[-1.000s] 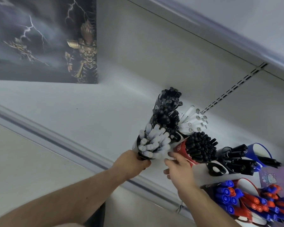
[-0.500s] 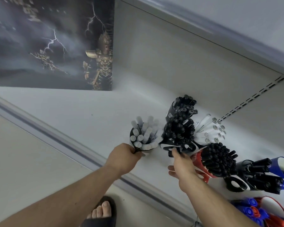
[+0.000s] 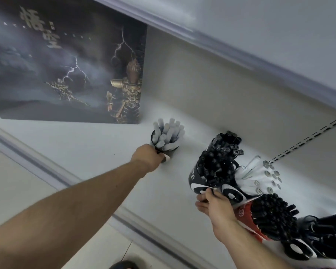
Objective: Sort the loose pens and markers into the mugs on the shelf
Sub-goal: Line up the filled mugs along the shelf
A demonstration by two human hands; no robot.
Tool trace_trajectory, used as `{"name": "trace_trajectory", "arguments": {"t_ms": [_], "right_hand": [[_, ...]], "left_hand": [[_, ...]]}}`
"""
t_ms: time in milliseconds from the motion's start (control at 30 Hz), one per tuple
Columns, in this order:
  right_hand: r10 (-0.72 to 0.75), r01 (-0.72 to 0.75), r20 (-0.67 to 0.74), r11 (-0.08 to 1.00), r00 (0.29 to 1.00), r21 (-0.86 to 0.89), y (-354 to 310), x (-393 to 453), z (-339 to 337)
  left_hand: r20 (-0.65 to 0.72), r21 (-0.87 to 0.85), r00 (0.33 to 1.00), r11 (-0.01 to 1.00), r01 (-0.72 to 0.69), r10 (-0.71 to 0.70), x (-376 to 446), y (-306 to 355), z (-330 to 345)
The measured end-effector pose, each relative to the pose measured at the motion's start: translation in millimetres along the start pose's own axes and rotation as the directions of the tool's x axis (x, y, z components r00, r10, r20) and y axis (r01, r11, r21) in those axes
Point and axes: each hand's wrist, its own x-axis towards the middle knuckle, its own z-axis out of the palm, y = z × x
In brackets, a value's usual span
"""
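Note:
My left hand point(image 3: 148, 157) grips a black mug point(image 3: 170, 152) stuffed with white-capped markers point(image 3: 168, 133), far back on the white shelf point(image 3: 81, 144) beside a dark poster. My right hand point(image 3: 214, 205) holds the base of a black-and-white mug point(image 3: 197, 181) packed with black pens point(image 3: 216, 162), fingertips on its lower edge. Behind that mug stand another mug of black pens point(image 3: 228, 140) and a bundle of white pens point(image 3: 260, 177). A red mug point(image 3: 247, 218) full of black markers point(image 3: 273, 216) leans at the right.
A dark poster point(image 3: 66, 61) with lightning and an armoured figure stands on the shelf at the left. The shelf above point(image 3: 260, 35) hangs low overhead. More black-pen mugs point(image 3: 318, 239) crowd the far right. A slotted rail point(image 3: 306, 138) runs up the back wall.
My left hand has carried the mug of white markers away from the cluster, leftward and deeper onto the shelf toward the poster. My right hand stays at the black-and-white mug.

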Motion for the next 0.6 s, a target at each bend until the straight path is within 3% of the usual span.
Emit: {"name": "trace_trajectory", "arguments": {"t_ms": [167,433,600], "right_hand": [[0.034,-0.037,0.062,0.999,0.998,0.04,-9.3,4.3,1.9],[-0.023,0.026,0.023,0.989,0.999,-0.144,-21.7,11.8,-5.8],[-0.021,0.022,0.007,0.991,1.0,-0.134,-27.2,12.6,1.0]], "left_hand": [[-0.071,0.041,0.997,0.999,0.009,-0.006,41.1,13.3,-15.7],[-0.213,0.146,0.975,0.989,-0.026,0.057,89.3,33.2,-34.6],[-0.269,0.087,0.962,0.994,0.064,-0.038,97.9,35.0,-26.0]]}}
